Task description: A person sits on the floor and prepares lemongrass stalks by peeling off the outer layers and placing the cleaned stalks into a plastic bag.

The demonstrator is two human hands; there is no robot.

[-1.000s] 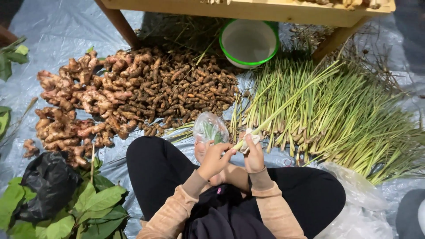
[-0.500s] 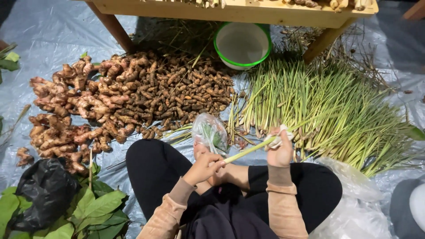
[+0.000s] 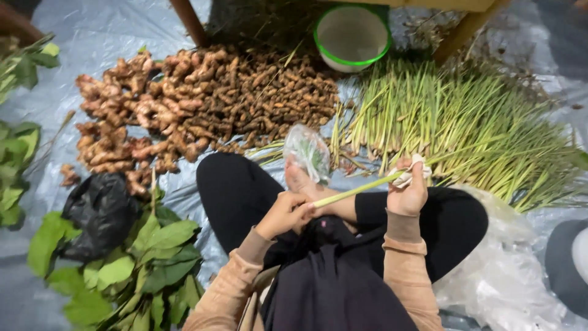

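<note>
I sit cross-legged on a grey plastic sheet (image 3: 110, 37). My left hand (image 3: 285, 213) pinches the pale base end of a lemongrass stalk (image 3: 355, 191) above my lap. My right hand (image 3: 409, 189) is wrapped around the same stalk farther along, with a white cloth (image 3: 411, 171) bunched in the fist. The stalk runs up and right toward the big lemongrass pile (image 3: 465, 122). A small clear plastic bag (image 3: 308, 150) with green bits rests by my foot, just above my left hand.
A heap of ginger and turmeric roots (image 3: 196, 98) lies to the upper left. A green-rimmed white bowl (image 3: 352, 37) sits under a wooden table's legs (image 3: 190, 21). Leafy branches (image 3: 147, 257) and a black bag (image 3: 101, 211) lie at left; crumpled clear plastic (image 3: 508, 276) at right.
My right hand has slid out to the right along the stalk with the cloth, away from my left hand, which has dropped lower toward my lap. The view has shifted slightly.
</note>
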